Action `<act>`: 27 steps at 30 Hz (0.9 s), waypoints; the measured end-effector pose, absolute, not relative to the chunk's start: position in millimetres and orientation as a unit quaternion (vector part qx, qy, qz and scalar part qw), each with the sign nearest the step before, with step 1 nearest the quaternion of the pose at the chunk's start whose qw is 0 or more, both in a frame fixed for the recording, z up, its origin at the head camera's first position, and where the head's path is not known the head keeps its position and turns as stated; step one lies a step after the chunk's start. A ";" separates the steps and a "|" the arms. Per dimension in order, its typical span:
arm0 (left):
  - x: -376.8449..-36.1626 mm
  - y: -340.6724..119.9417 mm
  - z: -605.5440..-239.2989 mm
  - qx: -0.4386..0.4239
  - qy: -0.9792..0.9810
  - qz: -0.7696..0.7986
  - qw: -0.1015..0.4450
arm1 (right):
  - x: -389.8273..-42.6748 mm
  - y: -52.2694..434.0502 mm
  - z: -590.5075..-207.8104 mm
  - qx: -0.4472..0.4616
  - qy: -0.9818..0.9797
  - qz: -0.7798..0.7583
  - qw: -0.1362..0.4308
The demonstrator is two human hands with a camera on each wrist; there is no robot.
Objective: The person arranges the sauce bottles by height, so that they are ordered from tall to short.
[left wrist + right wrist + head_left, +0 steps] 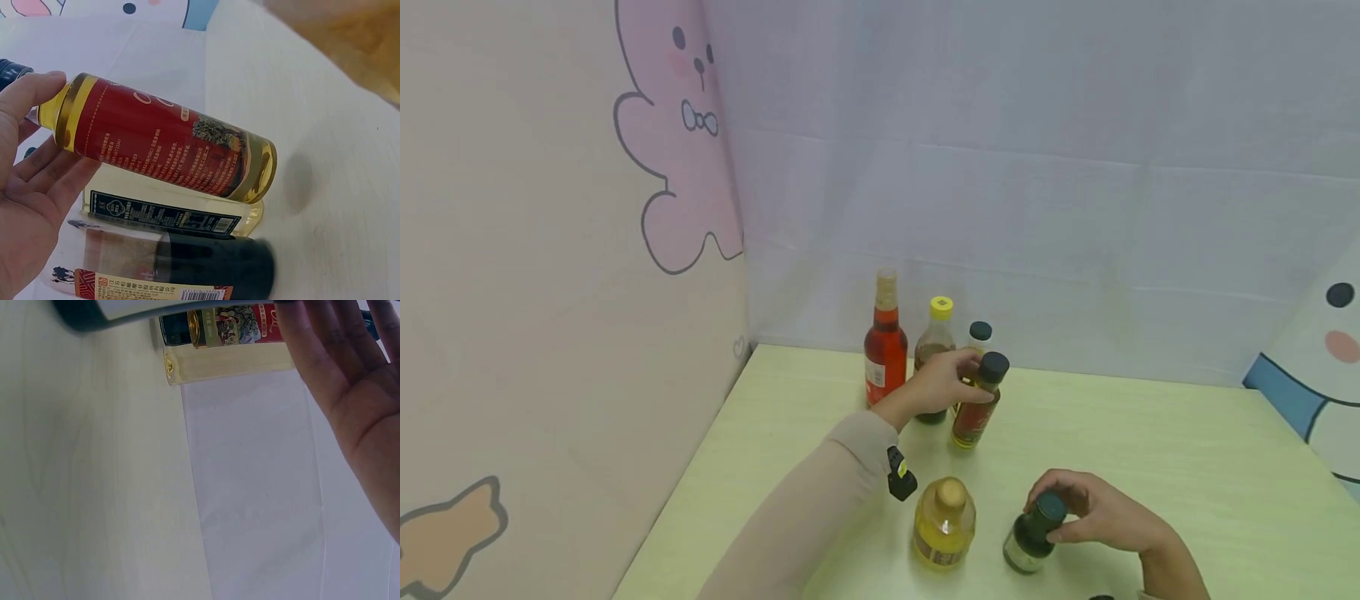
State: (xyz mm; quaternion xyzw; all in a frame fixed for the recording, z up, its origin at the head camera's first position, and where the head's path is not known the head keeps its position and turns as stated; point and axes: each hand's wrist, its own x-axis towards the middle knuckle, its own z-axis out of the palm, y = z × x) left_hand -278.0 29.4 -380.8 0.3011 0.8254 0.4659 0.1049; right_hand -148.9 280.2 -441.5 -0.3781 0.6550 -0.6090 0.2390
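Observation:
My left hand (946,382) grips a red-labelled oil bottle (973,417) around its neck, below the black cap. In the left wrist view that oil bottle (169,137) shows yellow oil, and a shadow lies on the table beside its base. Close behind it stand a clear bottle with a dark cap (980,332) and a yellow-capped bottle of dark liquid (934,342). Nearer the front, my right hand (1108,508) holds a small dark green bottle (1028,537) near the top, thumb on one side and fingers on the other. Only part of this green bottle (81,314) enters the right wrist view.
A tall bottle of red liquid (886,354) stands at the back, left of the other bottles. A round yellow-oil bottle (945,533) is at the front between my forearms. Behind the pale table (1150,433) hangs a white cloth (1037,208); a printed panel (550,292) borders the left.

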 end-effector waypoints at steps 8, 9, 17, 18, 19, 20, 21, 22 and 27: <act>-282.9 37.8 -378.9 0.301 0.830 0.457 0.111 | -148.9 280.6 -442.4 -0.355 0.663 -0.610 0.248; -283.7 38.9 -378.4 0.302 0.832 0.453 0.110 | -148.3 280.6 -442.0 -0.346 0.668 -0.610 0.250; -290.9 49.8 -372.3 0.301 0.837 0.439 0.124 | -148.1 280.9 -440.5 -0.343 0.665 -0.613 0.255; -291.8 50.8 -372.1 0.301 0.837 0.440 0.126 | -148.4 281.0 -440.8 -0.345 0.662 -0.614 0.255; -292.4 51.8 -372.0 0.300 0.837 0.439 0.127 | -148.6 281.0 -441.1 -0.351 0.660 -0.614 0.253; -292.9 52.8 -371.8 0.301 0.837 0.439 0.126 | -148.9 280.9 -441.4 -0.359 0.657 -0.614 0.251; -293.4 53.9 -372.0 0.302 0.838 0.438 0.125 | -149.2 281.1 -441.9 -0.365 0.656 -0.613 0.248; -293.7 55.1 -372.1 0.302 0.839 0.435 0.123 | -149.3 281.1 -442.0 -0.366 0.656 -0.612 0.247; -294.0 61.5 -372.0 0.300 0.843 0.433 0.109 | -148.2 282.1 -441.2 -0.347 0.669 -0.609 0.247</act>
